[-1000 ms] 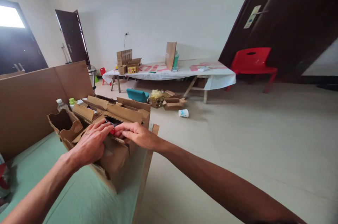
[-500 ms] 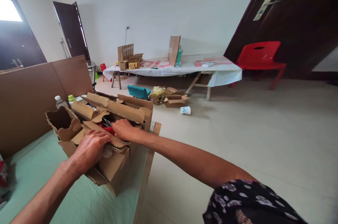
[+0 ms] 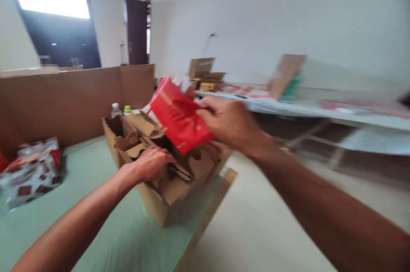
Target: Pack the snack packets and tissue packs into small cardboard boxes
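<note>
A red packet, blurred by motion, hangs tilted just above the cardboard boxes, pinched at its right edge by my right hand. My left hand is closed over the near flap of an open cardboard box. Several torn-flapped boxes stand pressed together there on the green-covered surface. What lies deep inside them is hidden. Behind the boxes show a clear bottle with a white cap and a light-green cap.
A brown cardboard panel rises behind the green surface. Plastic-wrapped packages lie at left. Across the floor stands a long covered table with small boxes and an upright cardboard sheet.
My right hand has lifted the red packet up out of the box. My left hand stays on the box flap. The view has swung left.
</note>
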Motion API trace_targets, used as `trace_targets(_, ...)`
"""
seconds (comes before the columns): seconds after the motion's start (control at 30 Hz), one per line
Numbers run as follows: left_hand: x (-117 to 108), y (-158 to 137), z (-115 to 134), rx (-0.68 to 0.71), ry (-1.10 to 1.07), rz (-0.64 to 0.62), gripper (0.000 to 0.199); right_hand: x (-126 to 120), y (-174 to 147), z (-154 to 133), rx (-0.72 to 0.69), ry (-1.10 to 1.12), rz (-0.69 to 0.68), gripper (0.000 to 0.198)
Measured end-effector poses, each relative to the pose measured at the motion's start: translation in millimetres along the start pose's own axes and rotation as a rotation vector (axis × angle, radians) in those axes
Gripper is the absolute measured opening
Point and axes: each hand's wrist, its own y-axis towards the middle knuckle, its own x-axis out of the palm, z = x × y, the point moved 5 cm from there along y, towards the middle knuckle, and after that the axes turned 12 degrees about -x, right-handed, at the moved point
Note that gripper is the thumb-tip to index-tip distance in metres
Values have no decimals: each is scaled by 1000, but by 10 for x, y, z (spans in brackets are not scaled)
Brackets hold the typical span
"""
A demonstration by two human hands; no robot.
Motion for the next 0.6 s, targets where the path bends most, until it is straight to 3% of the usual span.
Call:
trace_targets(0.1,-218,-400,-153,-129,-61,125,40,-210,59,-122,-5,182,223,16)
trace_targets(0.2,-265,-1201,-474,-353,-76,288,38,-191,169,-409,-82,364,267,30)
trace_targets(0.27,-124,-1907,-796,-531,-59,360,28,-30,274,-743,-166,475,156,29)
trace_targets(0.33,94,-2655,-1192,-731,-25,412,20,279,387,-1176,-243,491,-85,25)
trace_targets(0.43,429,-3651,-1747,-1014,39,469,24,898,505,-1895,-320,394,-455,24)
trace_targets(0.5,610,-4115,-1994,-1139,74,507,26,1295,567,-2354,-338,365,-580,25)
trace_targets(0.6,795,-4463,-2194,-1198,108,581,27,1792,684,-2887,-281,327,-673,11)
